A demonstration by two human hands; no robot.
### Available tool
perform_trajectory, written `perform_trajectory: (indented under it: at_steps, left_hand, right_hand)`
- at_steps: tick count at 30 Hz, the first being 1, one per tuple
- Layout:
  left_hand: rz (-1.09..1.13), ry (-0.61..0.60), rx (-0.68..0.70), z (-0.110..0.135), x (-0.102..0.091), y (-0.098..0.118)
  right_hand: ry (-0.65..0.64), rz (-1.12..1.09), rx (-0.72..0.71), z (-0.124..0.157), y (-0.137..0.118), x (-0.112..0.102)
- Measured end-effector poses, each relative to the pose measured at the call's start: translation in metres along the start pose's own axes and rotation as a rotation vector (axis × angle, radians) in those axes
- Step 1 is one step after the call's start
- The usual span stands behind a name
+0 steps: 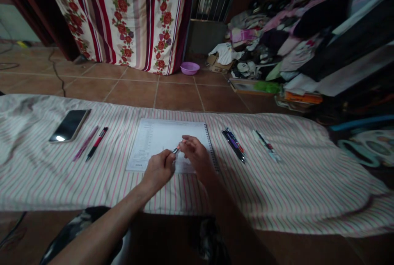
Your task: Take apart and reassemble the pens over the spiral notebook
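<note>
Over the spiral notebook, a slim pen with a silvery section is held between both hands. My left hand is closed around its lower left end. The fingers of my right hand pinch its other end, where a reddish bit shows; the fingers hide much of it. Right of the notebook lies a bundle of dark pens, and farther right a light-coloured pen-like item with a dark part. On the left lie a red and black pen and a purplish slim pen.
A phone rests at the left on the striped cloth, which covers the low work surface. Beyond are a floral curtain, a purple basin on the tiles and a heap of clothes at right.
</note>
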State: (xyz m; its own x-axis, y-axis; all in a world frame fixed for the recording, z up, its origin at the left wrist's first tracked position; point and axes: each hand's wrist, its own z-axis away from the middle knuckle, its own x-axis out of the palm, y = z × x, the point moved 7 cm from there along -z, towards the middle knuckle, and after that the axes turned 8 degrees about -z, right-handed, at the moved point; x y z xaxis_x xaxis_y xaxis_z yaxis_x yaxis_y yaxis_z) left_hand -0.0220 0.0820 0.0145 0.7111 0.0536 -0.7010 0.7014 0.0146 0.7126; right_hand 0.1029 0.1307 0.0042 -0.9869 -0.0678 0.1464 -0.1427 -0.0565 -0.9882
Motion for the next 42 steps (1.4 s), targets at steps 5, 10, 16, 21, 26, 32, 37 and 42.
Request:
perform_trajectory:
  at_steps: [5, 10, 16, 21, 26, 32, 37, 42]
  left_hand:
    - [-0.036, -0.016, 0.009, 0.0, 0.001, 0.002]
    - [-0.139, -0.023, -0.005, 0.0, -0.001, 0.002]
    - [-0.345, -0.033, 0.072, 0.003, 0.001, 0.008]
    - [-0.342, -0.061, 0.078, 0.004, 0.004, 0.01]
    - [-0.168, -0.073, 0.005, 0.001, 0.004, 0.003]
    - [-0.062, -0.017, -0.025, -0.001, 0.001, -0.002]
    - [-0.142, -0.048, 0.004, 0.001, 0.001, 0.004]
    - [-0.189, -0.063, 0.022, 0.001, 0.002, 0.005]
  right_hand:
    - [0.018, 0.013, 0.005, -0.003, 0.004, -0.004]
    - [-0.042, -0.068, 0.008, 0.0, -0.001, 0.002]
    - [0.01, 0.077, 0.007, -0.002, 0.001, -0.003]
    - [-0.018, 0.21, -0.045, -0.003, -0.001, -0.005]
    - [-0.094, 0.148, -0.071, -0.003, -0.003, -0.001]
    - [-0.065, -0.021, 0.007, -0.002, 0.001, 0.0]
    - [0.029, 0.078, 0.026, 0.0, 0.001, -0.005]
    - [-0.03, 0.064, 0.005, -0.004, 0.002, -0.005]
